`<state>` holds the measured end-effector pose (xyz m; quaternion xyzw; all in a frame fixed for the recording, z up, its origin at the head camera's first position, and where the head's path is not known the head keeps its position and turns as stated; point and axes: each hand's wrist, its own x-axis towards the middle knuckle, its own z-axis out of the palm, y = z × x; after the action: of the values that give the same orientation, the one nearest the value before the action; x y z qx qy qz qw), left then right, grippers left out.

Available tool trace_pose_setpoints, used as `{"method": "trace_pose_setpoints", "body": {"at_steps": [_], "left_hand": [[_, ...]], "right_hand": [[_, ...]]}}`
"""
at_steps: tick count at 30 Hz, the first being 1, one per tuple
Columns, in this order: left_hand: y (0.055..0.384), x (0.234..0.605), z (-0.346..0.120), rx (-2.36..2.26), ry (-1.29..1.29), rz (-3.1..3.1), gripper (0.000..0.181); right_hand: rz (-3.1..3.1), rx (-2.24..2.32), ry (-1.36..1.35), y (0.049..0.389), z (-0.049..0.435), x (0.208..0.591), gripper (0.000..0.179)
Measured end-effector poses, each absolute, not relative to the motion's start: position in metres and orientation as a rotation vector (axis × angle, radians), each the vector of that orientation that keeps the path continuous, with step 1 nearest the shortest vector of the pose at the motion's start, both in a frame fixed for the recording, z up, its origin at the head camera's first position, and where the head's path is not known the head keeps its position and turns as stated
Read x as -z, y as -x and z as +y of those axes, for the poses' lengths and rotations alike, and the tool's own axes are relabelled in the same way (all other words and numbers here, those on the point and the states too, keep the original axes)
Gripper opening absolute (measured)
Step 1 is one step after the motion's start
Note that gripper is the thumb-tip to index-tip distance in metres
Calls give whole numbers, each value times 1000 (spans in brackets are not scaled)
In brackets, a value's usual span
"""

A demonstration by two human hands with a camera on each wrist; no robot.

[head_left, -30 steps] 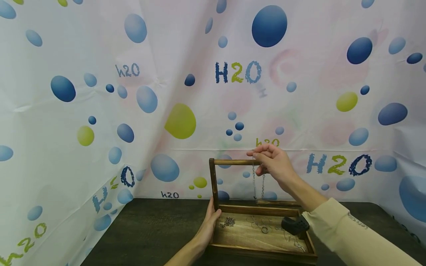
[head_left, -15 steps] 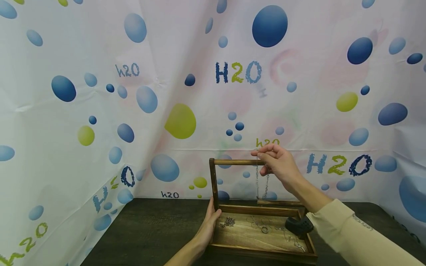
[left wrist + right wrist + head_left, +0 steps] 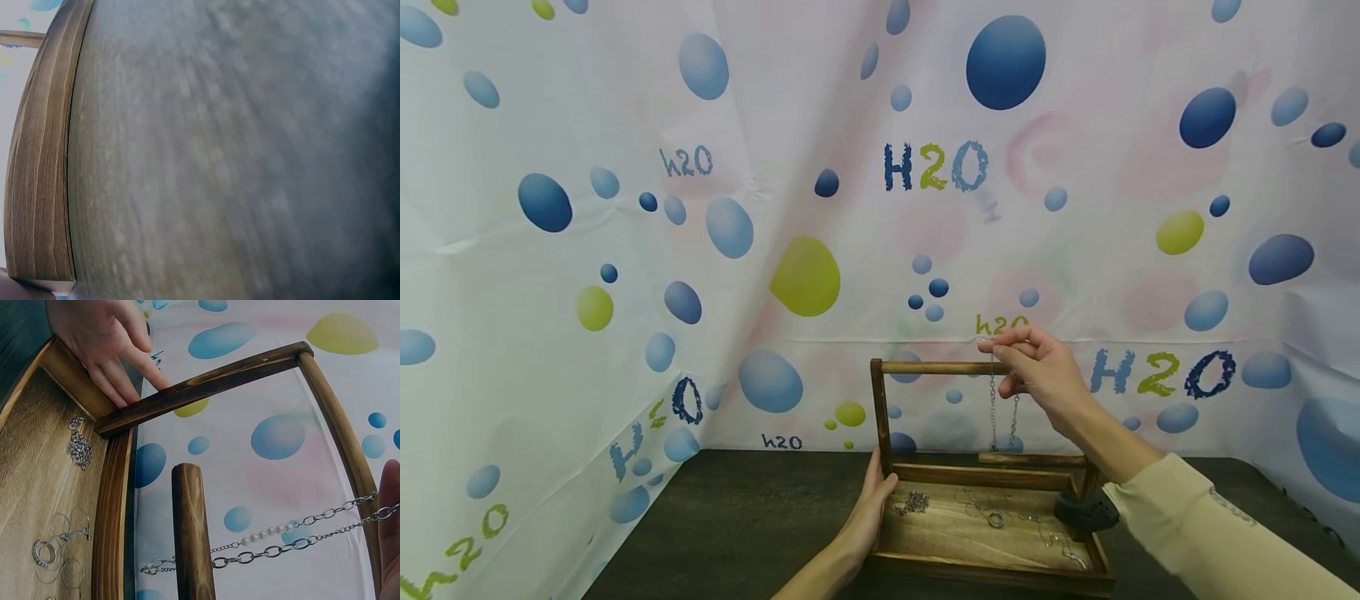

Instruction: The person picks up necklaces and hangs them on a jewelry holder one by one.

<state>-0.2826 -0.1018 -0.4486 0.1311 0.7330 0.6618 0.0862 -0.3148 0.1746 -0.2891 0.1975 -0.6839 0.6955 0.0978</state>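
Right hand [image 3: 1047, 371]: at one o'clock from the middle of the wooden tray [image 3: 992, 567], thumb and fingertips pinched together on the beaded chain [image 3: 269, 534].
Beaded chain: hangs as a loop below that hand, at twelve o'clock over the tray; whether it touches the upper bar [image 3: 936, 367] is hard to tell.
Left hand [image 3: 867, 512]: at nine o'clock, straight fingers against the tray's outer side, by the post [image 3: 882, 412].
Chain heap [image 3: 916, 501]: inside the tray, toward ten o'clock.
Ring [image 3: 996, 520]: near the tray's middle.
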Motion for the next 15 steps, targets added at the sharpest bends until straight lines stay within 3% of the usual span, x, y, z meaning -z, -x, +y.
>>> {"method": "trace_pose_setpoints", "body": {"at_steps": [15], "left_hand": [[283,449,-102,-1986,-399,2173,84]], "right_hand": [[-2032,-2026,-538,315,190,294,18]]}}
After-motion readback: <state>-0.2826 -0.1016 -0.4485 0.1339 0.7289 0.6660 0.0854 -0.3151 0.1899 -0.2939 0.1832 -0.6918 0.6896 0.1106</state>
